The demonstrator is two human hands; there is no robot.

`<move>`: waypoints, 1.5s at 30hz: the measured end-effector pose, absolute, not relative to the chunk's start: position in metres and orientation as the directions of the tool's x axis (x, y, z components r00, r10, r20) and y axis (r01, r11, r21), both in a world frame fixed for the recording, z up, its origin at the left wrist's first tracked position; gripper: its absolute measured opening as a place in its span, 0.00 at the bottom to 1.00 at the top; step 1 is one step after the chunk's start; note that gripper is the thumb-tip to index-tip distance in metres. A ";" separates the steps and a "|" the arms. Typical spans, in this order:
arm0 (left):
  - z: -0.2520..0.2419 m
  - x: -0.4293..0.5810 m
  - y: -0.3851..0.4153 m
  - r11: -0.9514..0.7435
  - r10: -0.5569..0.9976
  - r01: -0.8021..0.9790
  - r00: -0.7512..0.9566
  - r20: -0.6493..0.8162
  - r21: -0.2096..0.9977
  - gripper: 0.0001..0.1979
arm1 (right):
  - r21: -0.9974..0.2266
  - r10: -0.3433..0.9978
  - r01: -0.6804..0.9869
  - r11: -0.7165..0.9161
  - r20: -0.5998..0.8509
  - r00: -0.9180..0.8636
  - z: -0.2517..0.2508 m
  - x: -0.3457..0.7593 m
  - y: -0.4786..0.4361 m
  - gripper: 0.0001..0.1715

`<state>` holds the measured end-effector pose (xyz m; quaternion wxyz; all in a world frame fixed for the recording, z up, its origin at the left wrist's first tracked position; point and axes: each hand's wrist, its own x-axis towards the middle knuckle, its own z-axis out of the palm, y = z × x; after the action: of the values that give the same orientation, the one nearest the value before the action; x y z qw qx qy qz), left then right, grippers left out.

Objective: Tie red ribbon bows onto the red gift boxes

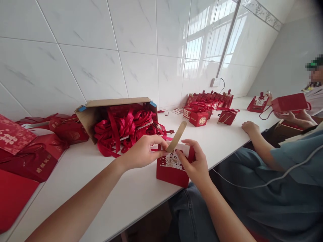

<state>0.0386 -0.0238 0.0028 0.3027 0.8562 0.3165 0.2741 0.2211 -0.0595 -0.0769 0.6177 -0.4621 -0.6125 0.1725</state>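
Observation:
A small red gift box (170, 171) with a printed picture of a couple on its white front stands near the white table's front edge. My left hand (143, 151) is closed, pinching the lower end of a tan paper strip (177, 136) that rises from the box top. My right hand (195, 161) grips the box's right side, fingers curled around it.
A cardboard carton (113, 104) lies on its side, spilling red ribbons (126, 126). Red paper bags (30, 148) pile at the left. Several finished red boxes (209, 104) stand at the back right. A seated person's hand (249, 127) rests on the table (141, 188); another person holds a red bag (290, 102).

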 end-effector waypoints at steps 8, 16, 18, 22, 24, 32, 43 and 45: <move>0.001 0.041 -0.024 -0.595 0.710 0.349 0.650 0.270 0.724 0.06 | -0.805 0.802 0.265 0.531 0.578 0.147 -0.075 0.222 -0.059 0.09; -0.002 0.043 -0.024 -0.597 0.718 0.331 0.628 0.301 0.731 0.08 | -0.815 0.812 0.250 0.523 0.566 0.145 -0.074 0.222 -0.057 0.11; -0.004 0.045 -0.023 -0.643 0.706 0.337 0.609 0.361 0.688 0.07 | -0.839 0.825 0.197 0.507 0.538 0.173 -0.076 0.222 -0.056 0.14; -0.011 0.047 -0.021 -0.805 0.593 0.406 0.566 0.573 0.432 0.05 | -0.882 0.868 0.099 0.461 0.471 0.156 -0.080 0.223 -0.056 0.12; -0.014 0.047 -0.020 -0.848 0.521 0.431 0.574 0.632 0.309 0.07 | -0.876 0.865 0.123 0.467 0.481 0.140 -0.082 0.222 -0.057 0.09; -0.017 0.048 -0.021 -0.874 0.454 0.452 0.628 0.632 0.179 0.09 | -0.804 0.793 0.218 0.554 0.589 0.154 -0.076 0.218 -0.063 0.10; -0.010 0.051 -0.030 -0.874 0.390 0.480 0.593 0.705 0.079 0.08 | -0.768 0.762 0.166 0.619 0.638 0.112 -0.073 0.215 -0.070 0.07; -0.007 0.052 -0.034 -0.853 0.437 0.501 0.530 0.727 0.147 0.05 | -0.752 0.745 0.155 0.641 0.658 0.110 -0.073 0.214 -0.072 0.07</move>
<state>0.0524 -0.0338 -0.0074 -0.0397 0.8738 0.2684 0.4036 0.2143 -0.0717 -0.0729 0.6531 -0.3582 -0.6278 0.2260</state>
